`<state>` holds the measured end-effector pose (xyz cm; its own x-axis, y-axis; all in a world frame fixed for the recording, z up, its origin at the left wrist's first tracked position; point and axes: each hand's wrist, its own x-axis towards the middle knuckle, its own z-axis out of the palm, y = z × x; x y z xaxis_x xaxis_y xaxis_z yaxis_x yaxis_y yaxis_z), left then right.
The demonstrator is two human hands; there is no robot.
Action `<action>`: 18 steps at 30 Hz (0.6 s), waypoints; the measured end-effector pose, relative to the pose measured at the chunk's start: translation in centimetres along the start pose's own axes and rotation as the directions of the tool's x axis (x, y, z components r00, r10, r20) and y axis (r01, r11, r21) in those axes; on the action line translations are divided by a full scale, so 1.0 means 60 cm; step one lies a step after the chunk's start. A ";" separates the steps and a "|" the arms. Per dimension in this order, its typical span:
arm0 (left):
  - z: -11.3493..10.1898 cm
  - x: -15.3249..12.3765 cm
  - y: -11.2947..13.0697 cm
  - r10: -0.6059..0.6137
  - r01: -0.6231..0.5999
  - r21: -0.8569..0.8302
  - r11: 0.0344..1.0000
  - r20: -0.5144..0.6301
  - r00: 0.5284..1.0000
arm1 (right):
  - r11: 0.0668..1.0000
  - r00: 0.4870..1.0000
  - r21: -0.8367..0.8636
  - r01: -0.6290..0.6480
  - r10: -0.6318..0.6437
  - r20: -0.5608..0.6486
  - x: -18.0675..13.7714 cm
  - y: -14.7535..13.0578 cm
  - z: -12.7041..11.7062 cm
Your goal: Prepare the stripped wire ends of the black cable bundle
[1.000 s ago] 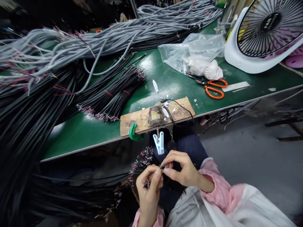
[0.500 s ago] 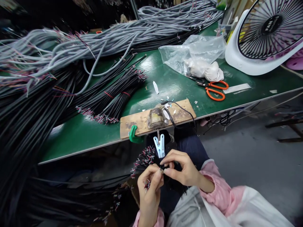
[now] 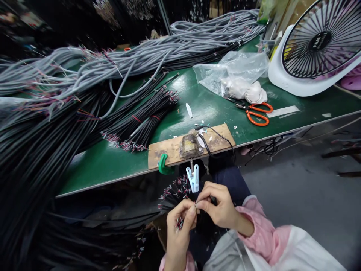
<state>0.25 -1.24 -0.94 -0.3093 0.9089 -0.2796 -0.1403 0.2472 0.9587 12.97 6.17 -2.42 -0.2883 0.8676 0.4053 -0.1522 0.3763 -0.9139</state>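
My left hand [image 3: 180, 226] is closed on thin black cables, whose red and white wire ends [image 3: 179, 223] stick out between thumb and fingers. Its fingertips meet those of my right hand [image 3: 218, 205], which pinches the tip of a cable; the tip itself is mostly hidden. Just above the hands, a light blue clothespin [image 3: 193, 180] sits on a metal shaft from a small grimy motor [image 3: 189, 146]. Behind my left hand fans out a bunch of black cables [image 3: 175, 192] with stripped coloured ends.
The motor rests on a wooden board [image 3: 163, 152], held to the green table [image 3: 98, 177] by a green clamp [image 3: 164, 165]. Orange-handled scissors [image 3: 258, 113], a plastic bag [image 3: 214, 73] and a fan [image 3: 282, 75] are at the right. Grey cables [image 3: 121, 64] and black cable bundles [image 3: 135, 128] cover the left.
My right fingertips have come together on the cable tip against my left fingers. The whole view has shifted slightly, so the table appears lower and further right.
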 end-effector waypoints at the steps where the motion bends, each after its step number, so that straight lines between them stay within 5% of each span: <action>1: 0.003 0.001 -0.001 -0.015 0.015 -0.031 0.999 -0.009 1.000 | 0.995 0.997 -0.063 0.073 -0.075 -0.034 -0.002 0.000 0.005; 3: 0.008 0.003 -0.004 -0.039 0.038 -0.078 0.996 -0.014 0.999 | 0.972 0.981 -0.153 0.181 -0.189 -0.037 -0.004 0.001 0.010; 5: 0.009 0.003 -0.005 -0.037 0.037 -0.082 0.996 0.004 0.999 | 0.982 0.988 -0.109 0.154 -0.154 0.010 -0.004 0.007 0.008; 8: 0.006 0.005 -0.003 0.041 -0.040 -0.028 0.999 0.044 0.998 | 0.968 0.980 0.204 -0.145 0.112 0.163 -0.002 0.016 -0.002; 11: 0.002 0.010 -0.002 0.147 -0.150 0.037 0.988 0.074 0.986 | 0.757 0.866 0.448 -0.476 0.316 0.387 -0.001 0.022 -0.011; 13: 0.002 0.014 -0.001 0.204 -0.208 0.059 0.976 0.073 0.976 | 0.654 0.798 0.476 -0.588 0.375 0.472 0.003 0.024 -0.014; 18: 0.002 0.019 0.004 0.312 -0.311 0.036 0.950 -0.033 0.949 | 0.671 0.822 0.476 -0.568 0.481 0.305 0.039 0.037 -0.009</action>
<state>-0.04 -0.12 -1.02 -0.3687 0.9290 0.0324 -0.0033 -0.0361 0.9993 12.50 9.19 -3.50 -0.5981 0.7953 -0.0988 -0.3882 -0.3953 -0.8325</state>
